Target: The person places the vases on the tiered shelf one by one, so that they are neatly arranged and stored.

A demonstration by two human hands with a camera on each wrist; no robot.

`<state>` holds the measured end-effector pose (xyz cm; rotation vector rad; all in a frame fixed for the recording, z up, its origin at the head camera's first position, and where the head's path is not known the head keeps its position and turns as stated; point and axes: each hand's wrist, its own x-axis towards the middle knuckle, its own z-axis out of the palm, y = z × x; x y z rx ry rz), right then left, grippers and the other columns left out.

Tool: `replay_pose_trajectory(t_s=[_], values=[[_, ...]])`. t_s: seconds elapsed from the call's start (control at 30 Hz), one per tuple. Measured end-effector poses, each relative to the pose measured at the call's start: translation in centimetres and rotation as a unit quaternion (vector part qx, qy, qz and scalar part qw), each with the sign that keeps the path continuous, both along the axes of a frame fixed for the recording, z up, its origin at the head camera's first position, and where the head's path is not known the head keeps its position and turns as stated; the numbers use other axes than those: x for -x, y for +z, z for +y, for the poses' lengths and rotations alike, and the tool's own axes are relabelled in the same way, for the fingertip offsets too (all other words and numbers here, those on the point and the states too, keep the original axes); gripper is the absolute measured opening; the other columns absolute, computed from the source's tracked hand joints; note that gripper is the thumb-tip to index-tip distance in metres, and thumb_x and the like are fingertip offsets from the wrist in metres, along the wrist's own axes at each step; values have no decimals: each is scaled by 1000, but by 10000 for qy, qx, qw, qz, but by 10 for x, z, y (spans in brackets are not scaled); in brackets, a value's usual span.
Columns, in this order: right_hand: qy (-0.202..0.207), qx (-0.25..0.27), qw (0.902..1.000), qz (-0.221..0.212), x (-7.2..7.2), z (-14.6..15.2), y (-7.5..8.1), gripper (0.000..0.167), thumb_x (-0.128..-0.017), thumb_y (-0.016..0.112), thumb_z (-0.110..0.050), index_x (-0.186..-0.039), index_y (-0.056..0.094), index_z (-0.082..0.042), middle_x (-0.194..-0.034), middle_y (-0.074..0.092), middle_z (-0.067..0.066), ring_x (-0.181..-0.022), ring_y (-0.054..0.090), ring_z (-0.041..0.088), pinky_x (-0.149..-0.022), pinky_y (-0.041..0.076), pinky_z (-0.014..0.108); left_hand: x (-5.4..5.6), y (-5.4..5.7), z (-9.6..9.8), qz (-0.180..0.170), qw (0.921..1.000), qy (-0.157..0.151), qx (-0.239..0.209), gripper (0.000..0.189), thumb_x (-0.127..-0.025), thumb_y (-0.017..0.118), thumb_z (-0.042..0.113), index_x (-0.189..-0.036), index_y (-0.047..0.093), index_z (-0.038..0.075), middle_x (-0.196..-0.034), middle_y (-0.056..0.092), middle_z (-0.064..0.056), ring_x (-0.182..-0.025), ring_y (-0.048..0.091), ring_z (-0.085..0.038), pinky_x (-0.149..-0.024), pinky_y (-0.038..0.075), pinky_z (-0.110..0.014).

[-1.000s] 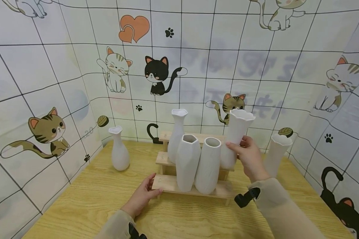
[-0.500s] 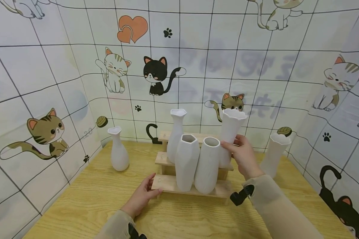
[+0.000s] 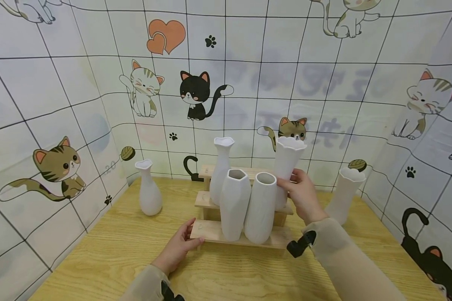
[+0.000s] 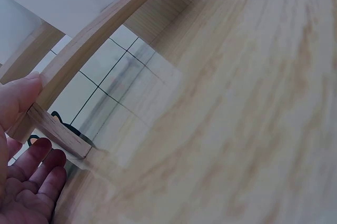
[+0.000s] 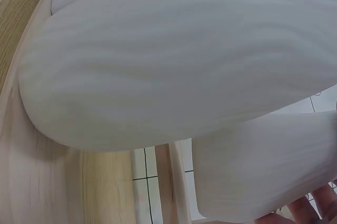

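Observation:
My right hand [image 3: 301, 196] grips a tall white vase with a scalloped rim [image 3: 288, 156] around its middle, at the right end of the stand's middle step. Its lower part [image 5: 253, 166] shows in the right wrist view, fingers wrapping it. My left hand [image 3: 177, 246] holds the left end of the wooden stepped stand [image 3: 207, 230], thumb against the bottom step's edge [image 4: 79, 50]. On that step stand a faceted white vase [image 3: 234, 205] and a round-mouthed white vase [image 3: 260, 209]. Behind them, to the left, is a slim-necked white vase [image 3: 221, 167].
A small-necked white vase [image 3: 150, 192] stands on the wood-grain table [image 3: 116, 255] to the left. Another scalloped white vase [image 3: 344, 196] stands on the right, partly behind my right wrist. A cat-print wall covering [image 3: 245, 79] encloses the back and sides.
My right hand has moved the scalloped vase left and slightly down over the middle step, closer to the round-mouthed vase. My left hand has stayed on the stand.

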<state>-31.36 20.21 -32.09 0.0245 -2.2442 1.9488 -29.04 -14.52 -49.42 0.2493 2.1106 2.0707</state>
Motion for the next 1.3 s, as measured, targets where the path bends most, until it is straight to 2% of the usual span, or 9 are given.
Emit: replay_pose_trajectory(t_s=[0.3, 0.63, 1.0, 1.3], values=[[-67, -31, 10000, 22, 8, -4, -5, 67, -91, 68, -22, -144, 31, -3, -135, 41, 19, -120, 44, 34, -98, 40, 50, 0, 0, 0, 14, 10000, 1, 12, 88, -87, 73, 25, -152, 17, 7, -140, 40, -17, -116, 48, -25, -93, 44, -34], [-1, -37, 10000, -30, 10, -8, -7, 65, -93, 65, -21, -145, 30, -4, -135, 41, 20, -119, 45, 34, -99, 40, 50, 0, -1, -1, 29, 10000, -5, 25, 88, -87, 73, 24, -152, 17, 6, -140, 40, -17, -116, 48, -25, -94, 43, -34], [-118, -74, 9999, 89, 15, -12, -10, 60, -93, 63, -17, -142, 34, 0, -129, 45, 20, -109, 48, 29, -89, 44, 40, 1, -1, 0, 57, 10000, -19, 56, 88, -87, 73, 24, -152, 16, 6, -138, 41, -17, -115, 48, -24, -93, 44, -34], [-57, -39, 10000, 32, 16, -15, -9, 61, -93, 61, -15, -144, 31, -1, -133, 43, 21, -115, 47, 31, -95, 42, 44, 1, -2, -1, 64, 10000, -37, 31, 87, -88, 73, 24, -152, 16, 6, -139, 40, -17, -116, 47, -25, -94, 44, -34]])
